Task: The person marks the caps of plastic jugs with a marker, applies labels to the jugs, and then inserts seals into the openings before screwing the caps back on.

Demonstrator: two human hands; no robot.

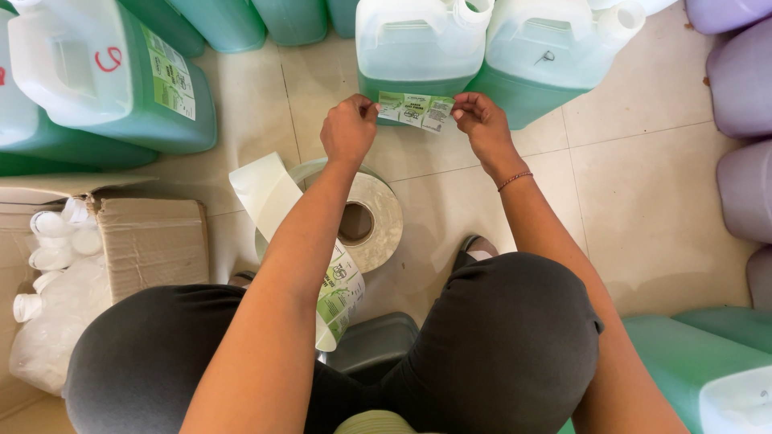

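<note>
Both grips pinched shut on one thing: our left hand [348, 128] nips the left end of a green-and-white label [416, 111], our right hand [481, 120] nips the right end. We hold it stretched flat between the two, clear of the floor [643, 201].

Landmark: the half-filled green jug [414, 48] straight ahead of us.
- Label sits just in front of the jug's lower face, near its green part; we cannot tell whether it touches the plastic yet.
- Long axis of the label runs left to right, slightly tilted, right end a little lower. It lies roughly parallel to the jug's front.
- Both hands are about equally near the jug; neither leads.
- A second green jug [555, 56] stands just to the right of the landmark, touching or nearly so.
- Nearer to us than the jug, on the floor, lies the label roll [374, 213], with its backing strip [269, 193] trailing towards our knees.
- Well to the left of the jug: a cardboard box [149, 241] with white caps [56, 237] beside it, and a labelled green jug [121, 80].
- Far right of the jug: purple jugs [744, 120] along the edge.
</note>
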